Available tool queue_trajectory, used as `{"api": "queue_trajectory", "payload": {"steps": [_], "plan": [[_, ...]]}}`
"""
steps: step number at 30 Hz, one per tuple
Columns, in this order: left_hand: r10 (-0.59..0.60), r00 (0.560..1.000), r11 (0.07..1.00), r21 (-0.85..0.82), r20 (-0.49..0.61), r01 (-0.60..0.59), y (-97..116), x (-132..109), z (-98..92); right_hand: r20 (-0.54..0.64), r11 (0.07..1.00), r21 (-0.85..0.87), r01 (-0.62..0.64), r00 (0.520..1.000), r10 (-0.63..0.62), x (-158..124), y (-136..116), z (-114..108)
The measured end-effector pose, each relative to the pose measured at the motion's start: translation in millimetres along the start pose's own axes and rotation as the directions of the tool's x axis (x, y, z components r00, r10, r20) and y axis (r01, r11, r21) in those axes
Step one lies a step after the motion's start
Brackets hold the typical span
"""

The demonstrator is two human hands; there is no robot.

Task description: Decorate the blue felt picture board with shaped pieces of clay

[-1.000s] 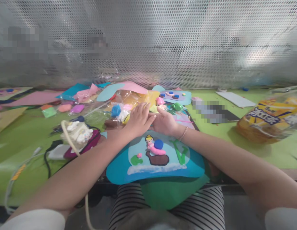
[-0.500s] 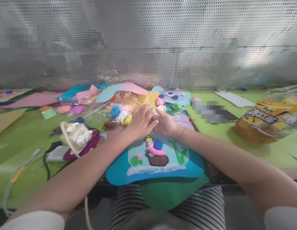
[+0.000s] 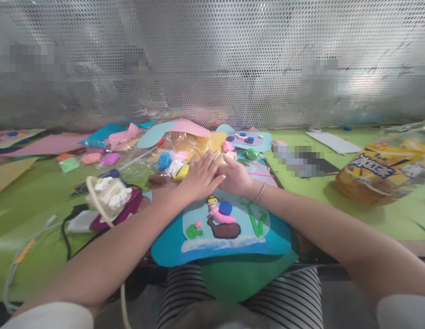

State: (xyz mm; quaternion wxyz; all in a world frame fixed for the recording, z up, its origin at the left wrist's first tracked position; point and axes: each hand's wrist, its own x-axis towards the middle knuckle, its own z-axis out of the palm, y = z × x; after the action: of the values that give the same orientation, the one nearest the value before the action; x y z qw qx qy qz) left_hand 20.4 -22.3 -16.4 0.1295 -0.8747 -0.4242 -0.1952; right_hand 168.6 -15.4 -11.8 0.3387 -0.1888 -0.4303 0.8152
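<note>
My left hand (image 3: 198,176) lies flat, fingers stretched out, palm pressed down on my right hand (image 3: 237,178), whose thumb sticks up; anything between the palms is hidden. Both hover over the far edge of a blue felt picture (image 3: 267,240) at the table's front edge. On the felt sits a clay figure (image 3: 217,211) with yellow hair, a pink body and a blue ball on a brown mound. Small bags of coloured clay (image 3: 171,162) lie just beyond my fingers. A bracelet (image 3: 260,192) circles my right wrist.
A perforated metal screen (image 3: 212,68) closes off the back of the green table (image 3: 34,192). Coloured felt sheets (image 3: 51,142) lie at the left, with a pouch bearing a white plush (image 3: 111,196) and a cable (image 3: 66,228). A yellow snack bag (image 3: 384,171) sits at the right.
My left hand has slid slightly forward and back across my right palm; the hands stay pressed together in the same spot. Nothing on the table has moved.
</note>
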Motion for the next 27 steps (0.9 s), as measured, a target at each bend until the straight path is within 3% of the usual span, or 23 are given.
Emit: {"api": "queue_trajectory", "payload": {"steps": [4, 9, 14, 19, 24, 27], "plan": [[-0.143, 0.99, 0.99, -0.007, -0.008, 0.143, -5.0, 0.7, 0.0, 0.028, 0.999, 0.017, 0.032, 0.999, -0.033, -0.3, -1.5, -1.6], [-0.009, 1.0, 0.999, 0.031, -0.009, 0.01, -2.3, -0.4, 1.0, 0.033, 1.0, 0.022, -0.007, 0.999, 0.007, 0.2, -0.3, -2.0], [-0.177, 0.984, 0.984, 0.027, 0.006, 0.177, -3.2, 1.1, -3.6, 0.06, 0.998, 0.056, 0.022, 0.998, -0.025, 0.7, -0.1, -4.2], [-0.015, 0.999, 0.999, 0.04, 0.036, 0.014, 1.8, 0.4, -4.6, 0.054, 0.999, 0.036, -0.005, 0.999, 0.003, 1.5, 0.2, -5.7], [-0.169, 0.985, 0.985, 0.043, 0.01, 0.169, -3.2, 1.5, -4.6, 0.048, 0.998, 0.056, 0.014, 0.999, -0.017, 0.2, -2.0, -4.0], [-0.083, 0.996, 0.996, 0.039, 0.035, 0.082, -0.6, 1.0, -4.5, 0.019, 0.999, 0.043, 0.013, 1.0, -0.014, -0.9, -2.6, -1.6]]}}
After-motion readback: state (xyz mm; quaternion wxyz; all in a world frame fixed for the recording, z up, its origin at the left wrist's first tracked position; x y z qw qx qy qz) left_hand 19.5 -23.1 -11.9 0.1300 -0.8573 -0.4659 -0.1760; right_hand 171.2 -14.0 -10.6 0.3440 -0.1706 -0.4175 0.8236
